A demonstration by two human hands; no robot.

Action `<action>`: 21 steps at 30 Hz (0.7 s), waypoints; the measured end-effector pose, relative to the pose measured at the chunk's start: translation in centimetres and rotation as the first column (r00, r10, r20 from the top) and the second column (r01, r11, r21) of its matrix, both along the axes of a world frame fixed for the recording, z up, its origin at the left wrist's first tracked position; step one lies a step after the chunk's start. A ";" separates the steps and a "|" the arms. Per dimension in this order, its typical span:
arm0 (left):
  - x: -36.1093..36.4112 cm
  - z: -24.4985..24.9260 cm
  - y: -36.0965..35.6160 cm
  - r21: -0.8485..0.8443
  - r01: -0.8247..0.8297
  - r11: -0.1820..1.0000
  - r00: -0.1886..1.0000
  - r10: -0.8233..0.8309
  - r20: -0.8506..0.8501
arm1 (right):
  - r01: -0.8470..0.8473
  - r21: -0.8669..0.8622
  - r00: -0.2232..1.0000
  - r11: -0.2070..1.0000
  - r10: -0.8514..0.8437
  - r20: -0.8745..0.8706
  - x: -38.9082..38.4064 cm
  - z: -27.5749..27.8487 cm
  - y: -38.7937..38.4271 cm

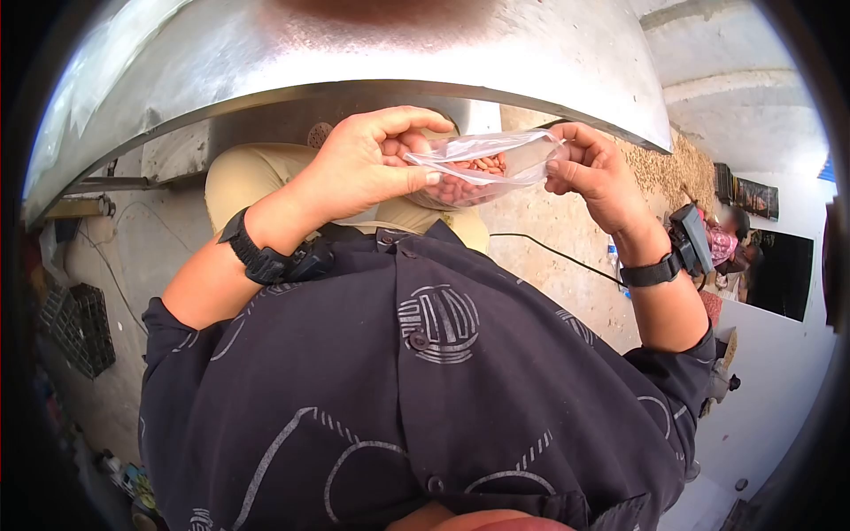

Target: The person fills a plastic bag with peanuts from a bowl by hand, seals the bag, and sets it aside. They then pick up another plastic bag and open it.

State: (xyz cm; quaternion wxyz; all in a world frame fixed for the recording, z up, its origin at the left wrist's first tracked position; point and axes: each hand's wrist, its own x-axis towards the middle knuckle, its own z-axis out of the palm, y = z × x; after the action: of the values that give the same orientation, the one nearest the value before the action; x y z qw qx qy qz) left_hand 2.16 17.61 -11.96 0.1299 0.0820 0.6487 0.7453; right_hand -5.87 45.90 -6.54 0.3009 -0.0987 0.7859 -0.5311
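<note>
A clear plastic bag (522, 165) hangs mouth-up between my hands, just below the metal table's edge and above my lap. Reddish-brown nuts, which look like shelled peanuts (485, 165), lie in its lower part. My left hand (382, 155) pinches the left side of the bag's rim between thumb and fingers. On the opposite side, my right hand (589, 166) grips the other corner of the rim with thumb and bent fingers. The mouth is spread between the two hands. Both wrists wear black straps with devices on them.
A shiny metal table (425, 49) curves across in front of me. A black plastic crate (78, 332) stands at the left. A dark cable (558, 257) crosses the floor. Tan pieces (668, 181) cover the floor at right, with people (728, 239) sitting farther off.
</note>
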 end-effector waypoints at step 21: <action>-0.8 0.5 0.3 -0.305 -0.065 0.950 0.991 0.025 -0.133 | -0.004 0.116 1.000 0.993 0.003 0.012 -1.3 0.8 -0.5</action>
State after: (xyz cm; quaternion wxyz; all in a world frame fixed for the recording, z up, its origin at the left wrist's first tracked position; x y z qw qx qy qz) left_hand 1.38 17.87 -11.42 0.0826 0.0932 0.7657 0.6310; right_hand -7.15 45.36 -5.77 0.3116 -0.0793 0.8135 -0.4846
